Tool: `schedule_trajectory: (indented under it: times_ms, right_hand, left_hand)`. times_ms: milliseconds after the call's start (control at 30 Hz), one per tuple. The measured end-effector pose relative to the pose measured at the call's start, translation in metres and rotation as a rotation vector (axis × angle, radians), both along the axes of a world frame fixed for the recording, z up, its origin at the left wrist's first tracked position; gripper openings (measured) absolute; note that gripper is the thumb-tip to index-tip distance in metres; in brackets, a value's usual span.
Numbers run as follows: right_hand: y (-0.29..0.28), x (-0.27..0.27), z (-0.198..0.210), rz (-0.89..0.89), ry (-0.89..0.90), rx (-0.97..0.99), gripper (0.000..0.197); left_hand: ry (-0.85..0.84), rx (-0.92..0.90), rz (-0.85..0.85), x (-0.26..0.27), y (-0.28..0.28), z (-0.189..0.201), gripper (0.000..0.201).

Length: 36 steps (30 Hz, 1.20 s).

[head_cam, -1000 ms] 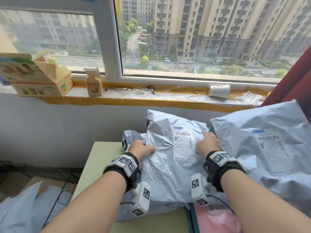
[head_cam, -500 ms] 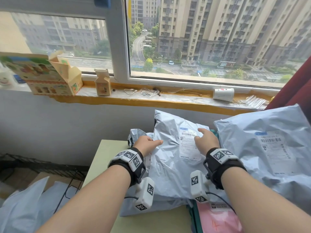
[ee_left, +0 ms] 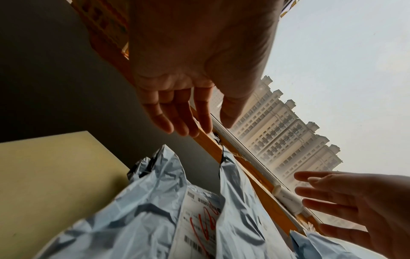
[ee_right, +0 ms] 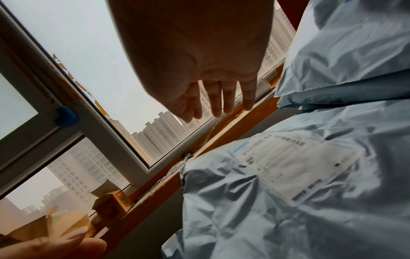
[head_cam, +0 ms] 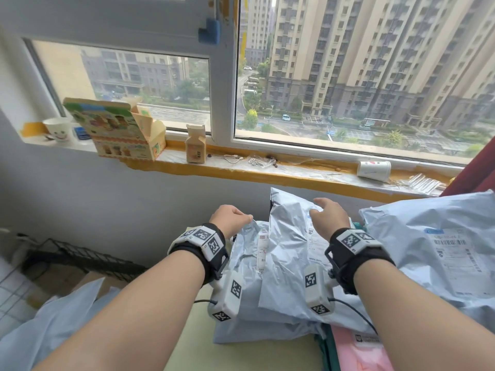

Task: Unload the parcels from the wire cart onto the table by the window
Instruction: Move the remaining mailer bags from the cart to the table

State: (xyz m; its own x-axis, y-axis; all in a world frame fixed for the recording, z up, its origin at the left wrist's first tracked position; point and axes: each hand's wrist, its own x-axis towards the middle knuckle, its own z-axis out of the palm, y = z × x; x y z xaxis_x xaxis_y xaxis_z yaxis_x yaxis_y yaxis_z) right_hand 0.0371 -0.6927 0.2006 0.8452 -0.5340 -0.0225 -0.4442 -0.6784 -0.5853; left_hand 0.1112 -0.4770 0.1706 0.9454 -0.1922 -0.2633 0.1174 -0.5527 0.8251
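A crumpled grey poly parcel [head_cam: 289, 263] with a white label lies on top of another grey parcel [head_cam: 245, 266] at the back of the pale green table [head_cam: 241, 354], leaning against the wall under the window. A larger grey parcel [head_cam: 428, 250] sits to its right. My left hand [head_cam: 233, 216] hovers above the lower parcel's top corner with relaxed fingers [ee_left: 177, 121] that hold nothing. My right hand [head_cam: 325, 212] floats just over the top parcel's label, fingers [ee_right: 216, 99] spread and empty. The black wire cart [head_cam: 80, 259] stands low at the left with a pale parcel [head_cam: 53, 317] in it.
A pink parcel [head_cam: 359, 354] lies at the table's near right. On the windowsill [head_cam: 294, 175] stand a printed carton [head_cam: 117, 129], a small box [head_cam: 196, 145] and a tipped paper cup [head_cam: 373, 170]. A red curtain [head_cam: 471, 170] hangs at the right.
Both hands have lifted off the top grey parcel, which stays on the table, and their fingers have loosened. My view has swung up and left.
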Motion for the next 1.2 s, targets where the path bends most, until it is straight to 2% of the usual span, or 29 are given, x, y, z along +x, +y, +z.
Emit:
schedule_trajectory:
  times_ms: [533,1200]
  right_hand:
    - [0.133,0.032,0.01,0.222,-0.028,0.034,0.033]
    - [0.353,0.053,-0.01,0.515,0.013,0.107,0.031]
  left_hand:
    - [-0.105,0.0,0.187,-0.008,0.141,0.017,0.032]
    - [-0.105,0.158,0.426,-0.052,0.353,0.007,0.024]
